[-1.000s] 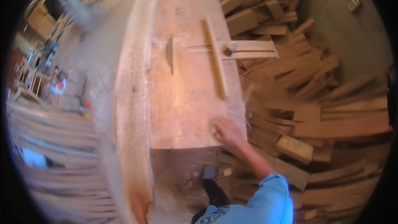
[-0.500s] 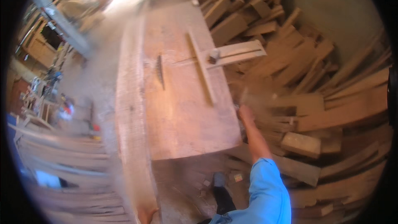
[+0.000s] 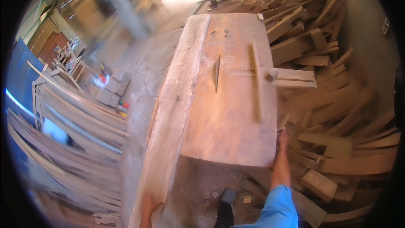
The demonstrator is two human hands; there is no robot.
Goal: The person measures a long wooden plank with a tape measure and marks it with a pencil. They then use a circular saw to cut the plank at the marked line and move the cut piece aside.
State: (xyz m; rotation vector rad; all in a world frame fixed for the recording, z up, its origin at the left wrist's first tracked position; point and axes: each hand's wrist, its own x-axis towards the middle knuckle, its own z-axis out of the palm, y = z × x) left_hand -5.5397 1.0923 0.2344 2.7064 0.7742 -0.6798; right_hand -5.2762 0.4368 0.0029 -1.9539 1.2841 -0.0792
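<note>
A long rough-edged plank (image 3: 171, 97) lies along the left side of a wooden saw table (image 3: 232, 143). Its near end sticks out past the table's front edge, where my left hand (image 3: 148, 207) grips it, thumb on top. My right hand (image 3: 282, 138) is closed low at the table's right edge, and what its fingers hold is hidden. A saw blade (image 3: 217, 74) rises through a slot in the tabletop, to the right of the plank and apart from it. Farther right stands a narrow wooden fence (image 3: 257, 82), joined to a slotted arm (image 3: 293, 78) with a small block on it.
Offcuts and boards (image 3: 333, 143) are heaped along the right side. Long strips of wood (image 3: 71, 143) are stacked at the left, below a blue panel (image 3: 25, 76). Grey blocks (image 3: 112, 88) stand on the floor. My foot (image 3: 228, 196) is under the front edge among scraps.
The whole scene has shifted right and somewhat down in the picture as my head turned. Both hands keep their places at the plank and the table edge.
</note>
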